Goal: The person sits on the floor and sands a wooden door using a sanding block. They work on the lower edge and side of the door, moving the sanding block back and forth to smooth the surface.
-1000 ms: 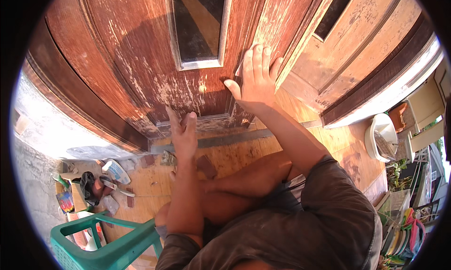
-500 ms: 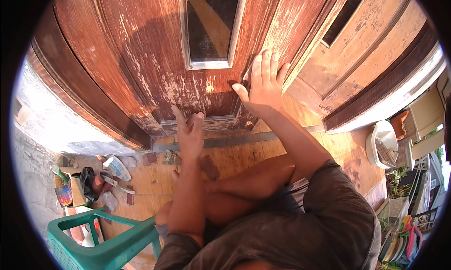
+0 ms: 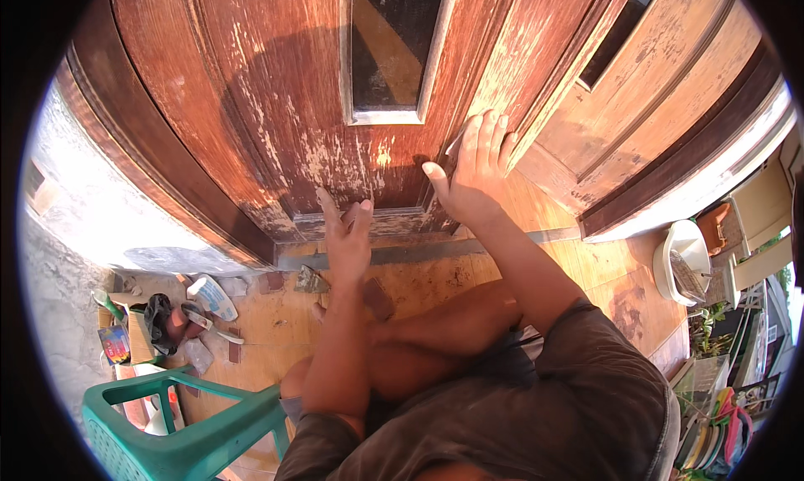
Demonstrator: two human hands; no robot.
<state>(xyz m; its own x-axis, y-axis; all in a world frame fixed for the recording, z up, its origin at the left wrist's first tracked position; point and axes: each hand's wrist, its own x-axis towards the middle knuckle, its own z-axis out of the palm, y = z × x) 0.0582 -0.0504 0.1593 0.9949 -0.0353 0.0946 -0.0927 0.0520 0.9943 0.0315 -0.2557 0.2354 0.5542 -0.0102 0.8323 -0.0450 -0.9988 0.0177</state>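
A reddish-brown wooden door [image 3: 310, 79] with worn, pale scratched patches stands before me. A narrow glass pane [image 3: 398, 54] is set in it. My right hand [image 3: 479, 175] lies against the raised strip near its right edge, fingers long and close together, thumb held out. Between thumb and forefinger pokes the pale edge of a thin sheet [image 3: 454, 146]; the palm hides the rest, and its kind is unclear. My left hand [image 3: 347, 242] is before the door's lower panel, its fingers apart and nothing seen in them. Whether its fingertips touch the wood I cannot tell.
At lower left stands a green plastic stool [image 3: 201, 439]. Beyond it, a white container [image 3: 211, 298], a black bag [image 3: 159, 318] and a brush-like tool [image 3: 209, 324] lie by the wall. A second door leaf [image 3: 636, 104] and a white basin [image 3: 682, 259] are at right.
My right hand has slid down a little along the door strip, the thin sheet's edge moving with it. The left hand keeps nearly the same pose. The whole view has shifted slightly.
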